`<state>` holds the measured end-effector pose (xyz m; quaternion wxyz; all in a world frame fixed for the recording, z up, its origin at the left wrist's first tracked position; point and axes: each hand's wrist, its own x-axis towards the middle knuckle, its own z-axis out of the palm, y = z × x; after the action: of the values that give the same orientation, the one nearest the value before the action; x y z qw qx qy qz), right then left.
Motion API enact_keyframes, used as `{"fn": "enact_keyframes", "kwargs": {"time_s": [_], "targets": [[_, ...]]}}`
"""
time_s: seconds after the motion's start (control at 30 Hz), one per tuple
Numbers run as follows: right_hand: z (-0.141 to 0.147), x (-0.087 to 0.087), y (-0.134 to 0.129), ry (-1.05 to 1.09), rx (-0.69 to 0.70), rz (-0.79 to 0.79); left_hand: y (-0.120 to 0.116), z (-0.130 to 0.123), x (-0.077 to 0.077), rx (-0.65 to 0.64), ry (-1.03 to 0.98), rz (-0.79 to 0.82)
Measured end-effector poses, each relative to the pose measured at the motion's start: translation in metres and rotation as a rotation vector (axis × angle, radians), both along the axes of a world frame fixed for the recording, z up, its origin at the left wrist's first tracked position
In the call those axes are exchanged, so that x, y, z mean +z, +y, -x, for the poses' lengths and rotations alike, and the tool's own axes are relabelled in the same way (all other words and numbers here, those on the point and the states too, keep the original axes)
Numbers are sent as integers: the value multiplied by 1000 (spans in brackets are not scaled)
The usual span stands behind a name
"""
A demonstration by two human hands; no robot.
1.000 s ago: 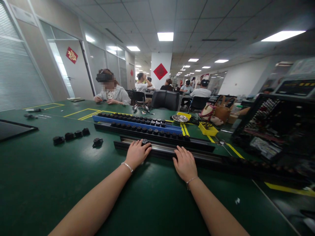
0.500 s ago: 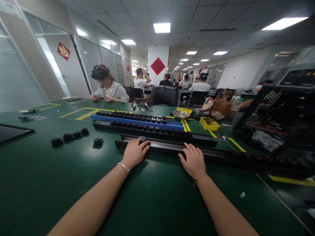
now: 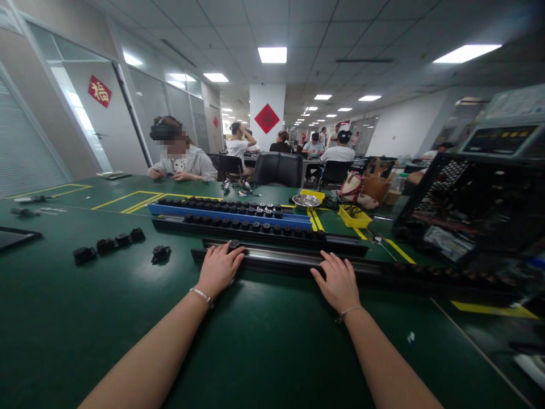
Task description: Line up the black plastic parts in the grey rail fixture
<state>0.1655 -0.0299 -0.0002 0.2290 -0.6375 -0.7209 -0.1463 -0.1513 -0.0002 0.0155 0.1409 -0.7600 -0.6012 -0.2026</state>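
Note:
A long black rail [image 3: 276, 257] with a shiny metal channel lies across the green table in front of me. My left hand [image 3: 218, 268] is over its left end, fingers closed about a small black part [image 3: 234, 245] in the channel; the fingers cover some of the part. Farther right, my right hand [image 3: 338, 279] rests on the rail's near edge, fingers spread and holding nothing. A single black part [image 3: 160, 254] lies on the table left of my left hand. Beyond it is a row of several more black parts [image 3: 106, 246].
Behind the rail stand another black rail [image 3: 204, 226] and a blue rail [image 3: 230, 215], both carrying rows of black parts. A metal dish [image 3: 305, 201] and a yellow bin [image 3: 355, 217] are at the back right. An open computer case [image 3: 451, 210] stands right; a person [image 3: 183, 165] sits across the table.
My left hand has slid slightly left along the rail, the small black part with it. My right hand has shifted a little right. The whole view has turned slightly.

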Motion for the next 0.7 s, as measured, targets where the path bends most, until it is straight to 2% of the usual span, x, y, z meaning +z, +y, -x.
{"fn": "enact_keyframes", "kwargs": {"time_s": [0.5,0.7], "targets": [[-2,2,0,22,22,22,7,21,2,141,11,20],[-1,4,2,46,25,-2,7,25,1,159,-7,20]]}}
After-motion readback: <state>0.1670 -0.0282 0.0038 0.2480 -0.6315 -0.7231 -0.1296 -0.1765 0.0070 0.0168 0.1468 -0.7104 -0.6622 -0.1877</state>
